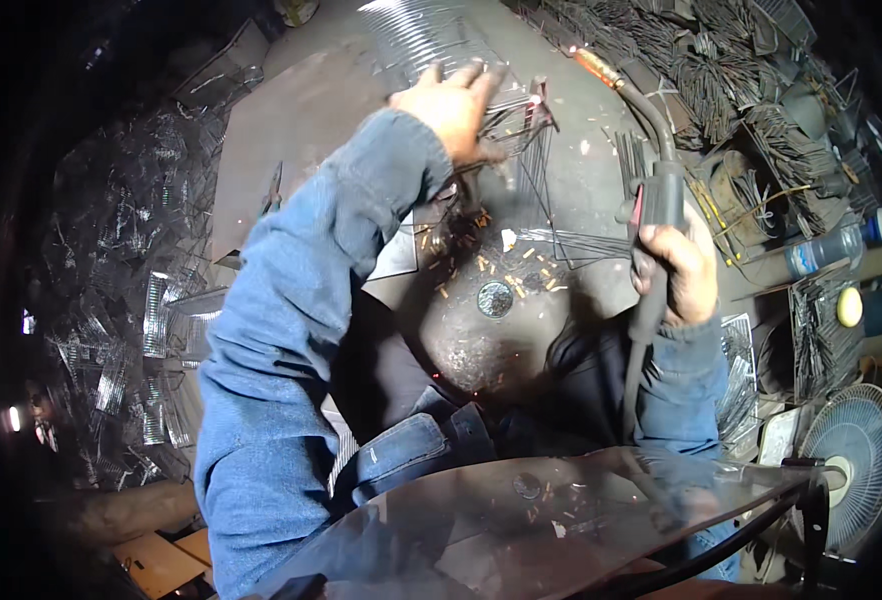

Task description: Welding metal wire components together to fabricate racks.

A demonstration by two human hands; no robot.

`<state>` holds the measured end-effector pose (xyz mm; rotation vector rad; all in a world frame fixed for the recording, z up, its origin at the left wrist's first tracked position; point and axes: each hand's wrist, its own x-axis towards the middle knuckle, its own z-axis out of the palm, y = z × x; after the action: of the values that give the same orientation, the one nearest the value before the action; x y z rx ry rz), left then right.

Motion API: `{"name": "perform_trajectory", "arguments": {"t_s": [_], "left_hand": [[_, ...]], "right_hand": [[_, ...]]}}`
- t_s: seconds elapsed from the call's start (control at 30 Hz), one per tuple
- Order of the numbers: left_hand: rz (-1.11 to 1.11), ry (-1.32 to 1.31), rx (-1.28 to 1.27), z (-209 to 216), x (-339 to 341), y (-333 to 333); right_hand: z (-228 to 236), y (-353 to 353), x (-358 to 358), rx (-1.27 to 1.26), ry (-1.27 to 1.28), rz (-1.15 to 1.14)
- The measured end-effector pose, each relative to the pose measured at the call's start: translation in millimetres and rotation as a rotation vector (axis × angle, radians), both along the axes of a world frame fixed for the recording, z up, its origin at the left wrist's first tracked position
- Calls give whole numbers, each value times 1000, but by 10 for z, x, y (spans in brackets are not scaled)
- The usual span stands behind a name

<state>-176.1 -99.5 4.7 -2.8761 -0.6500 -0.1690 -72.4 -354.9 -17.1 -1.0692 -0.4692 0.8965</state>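
Observation:
My right hand (689,265) is wrapped around the handle of a welding torch (664,195). The torch's curved neck points up and left, its copper nozzle glowing orange, apart from the work. My left hand (446,112) reaches forward with its fingers spread over a metal wire rack (411,45); whether the fingertips touch it is hard to tell. Just right of that hand, a small metal piece (536,105) shows a red-hot spot. Thin metal rods (533,180) lie beside and below it on the grey worktable (601,130).
Orange-brown stubs (491,262) lie scattered around a small round dish (495,298). Bundled wire rods (706,75) fill the back right, near a water bottle (826,250) and a fan (851,460). Wire racks (111,380) pile up at left. A clear visor (561,510) crosses the lower edge.

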Motion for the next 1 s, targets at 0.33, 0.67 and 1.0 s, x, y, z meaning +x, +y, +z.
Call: {"name": "perform_trajectory", "arguments": {"t_s": [0.33, 0.67, 1.0], "left_hand": [[-253, 111, 247, 103, 854, 384], [-144, 126, 217, 129, 1245, 418], [-129, 123, 219, 158, 1246, 367]], "right_hand": [[-636, 488, 267, 76, 159, -38], [-527, 549, 249, -64, 37, -97], [-483, 470, 181, -42, 1, -64]]}}
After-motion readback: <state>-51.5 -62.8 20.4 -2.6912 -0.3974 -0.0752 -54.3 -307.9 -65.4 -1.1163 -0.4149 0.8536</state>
